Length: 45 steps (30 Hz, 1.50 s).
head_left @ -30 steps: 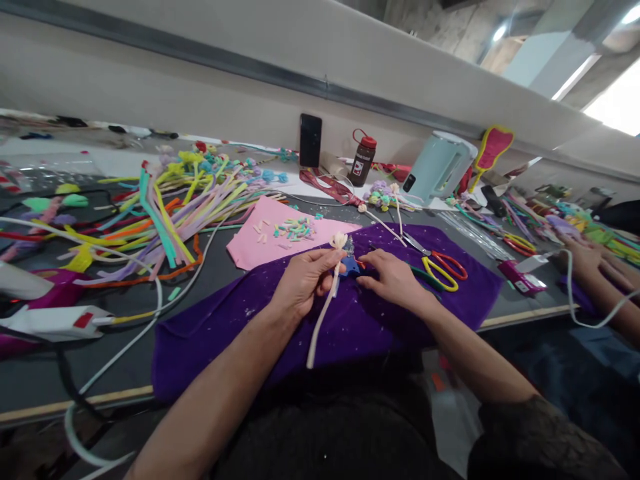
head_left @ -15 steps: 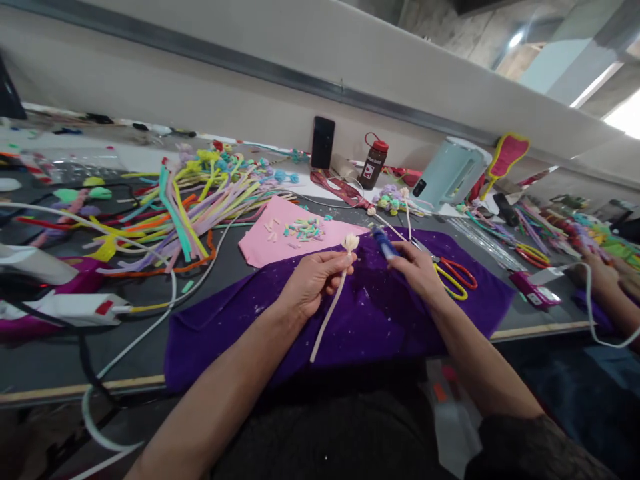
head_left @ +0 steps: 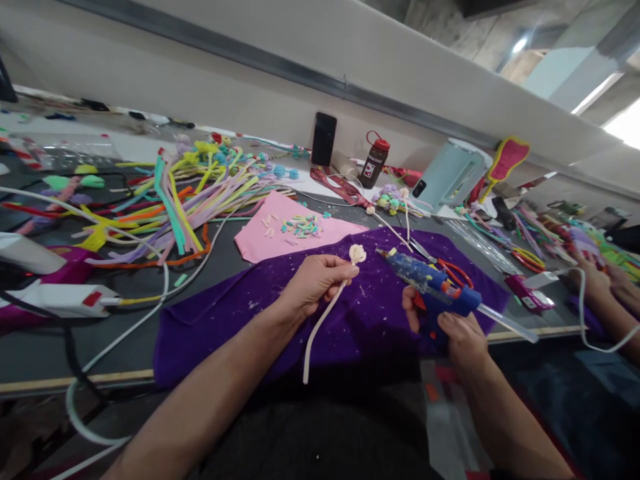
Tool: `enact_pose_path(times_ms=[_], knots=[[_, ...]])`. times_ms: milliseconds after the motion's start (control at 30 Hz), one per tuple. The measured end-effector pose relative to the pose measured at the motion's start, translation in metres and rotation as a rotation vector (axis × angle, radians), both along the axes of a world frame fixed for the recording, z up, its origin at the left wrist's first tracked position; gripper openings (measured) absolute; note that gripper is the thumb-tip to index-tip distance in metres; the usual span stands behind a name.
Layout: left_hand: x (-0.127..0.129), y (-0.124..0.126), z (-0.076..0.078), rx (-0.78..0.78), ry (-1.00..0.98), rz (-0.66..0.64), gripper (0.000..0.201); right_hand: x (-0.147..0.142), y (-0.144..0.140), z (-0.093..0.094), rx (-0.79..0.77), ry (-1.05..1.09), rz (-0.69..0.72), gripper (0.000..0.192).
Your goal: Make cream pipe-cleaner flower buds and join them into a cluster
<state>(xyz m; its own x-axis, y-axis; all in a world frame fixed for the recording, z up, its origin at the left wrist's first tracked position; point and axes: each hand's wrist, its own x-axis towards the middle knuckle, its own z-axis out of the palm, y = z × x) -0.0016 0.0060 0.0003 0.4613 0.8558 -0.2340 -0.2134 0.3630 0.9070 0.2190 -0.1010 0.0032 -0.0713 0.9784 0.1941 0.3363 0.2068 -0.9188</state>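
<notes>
Left hand (head_left: 313,287) pinches cream stem (head_left: 327,313); its coiled tip faces the glue gun (head_left: 430,287).

Over a purple cloth (head_left: 350,320), the left hand (head_left: 313,283) pinches a cream pipe-cleaner stem (head_left: 325,317) whose coiled bud stands just beyond its fingertips, while the right hand (head_left: 457,333) grips a blue glue gun (head_left: 430,283), nozzle near the bud, scissors (head_left: 450,270) just past its fingers.

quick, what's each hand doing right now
Left hand: closed on a cream pipe cleaner, pinched just below its coiled tip.
Right hand: closed around the grip of a blue glue gun, nozzle pointing toward the coiled tip.
</notes>
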Motion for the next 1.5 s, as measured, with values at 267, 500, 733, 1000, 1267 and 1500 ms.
enact_pose_path(times_ms=[267,500,733,1000,1267,1500], knots=[[0.002,-0.001,-0.004,0.05,0.024,-0.047,0.02,-0.014,-0.004,-0.007,-0.017,0.095,0.091,0.035],[0.002,-0.002,-0.003,0.099,0.057,-0.046,0.019,-0.015,-0.006,-0.005,0.023,-0.022,0.035,0.036],[0.002,-0.003,-0.003,0.103,0.077,-0.051,0.019,-0.016,-0.006,-0.008,0.042,-0.077,-0.023,0.04],[0.003,-0.004,-0.002,0.096,0.092,-0.05,0.018,-0.014,-0.007,-0.006,0.058,-0.153,-0.001,0.039],[0.002,-0.004,-0.001,0.105,0.109,-0.041,0.016,-0.013,-0.007,-0.006,0.072,-0.181,-0.003,0.036],[0.003,-0.004,0.0,0.103,0.117,-0.043,0.016,-0.009,-0.007,-0.012,0.052,-0.219,0.026,0.034]])
